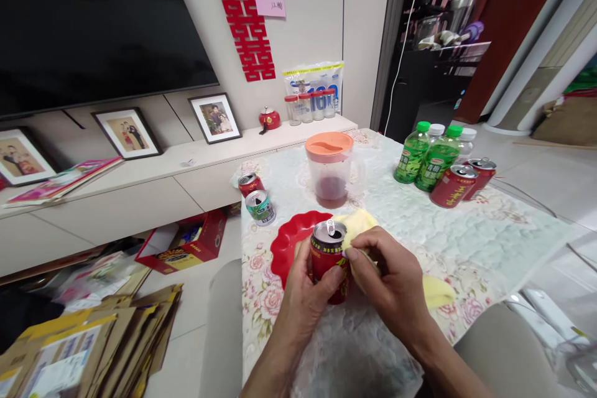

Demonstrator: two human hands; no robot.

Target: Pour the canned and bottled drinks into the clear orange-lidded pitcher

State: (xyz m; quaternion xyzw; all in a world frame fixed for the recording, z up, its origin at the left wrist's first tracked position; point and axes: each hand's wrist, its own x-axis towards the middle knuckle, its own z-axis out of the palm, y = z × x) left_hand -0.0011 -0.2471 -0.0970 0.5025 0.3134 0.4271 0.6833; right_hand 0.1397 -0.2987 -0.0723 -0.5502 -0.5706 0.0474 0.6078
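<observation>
My left hand (305,295) is wrapped round an opened red drink can (329,260), held upright over the table's near edge. My right hand (387,280) presses a yellow cloth (357,224) against the can's right side, fingers closed on the cloth. The can's pull tab stands up. Just behind the can lies a red scalloped plate (286,242) on the floral tablecloth (420,224).
A clear pitcher (332,169) with an orange lid and dark liquid stands mid-table. Two opened cans (255,196) sit at the left edge. Green bottles (426,161) and two red cans (461,181) stand at the right. Cardboard (79,342) is piled on the floor at the left.
</observation>
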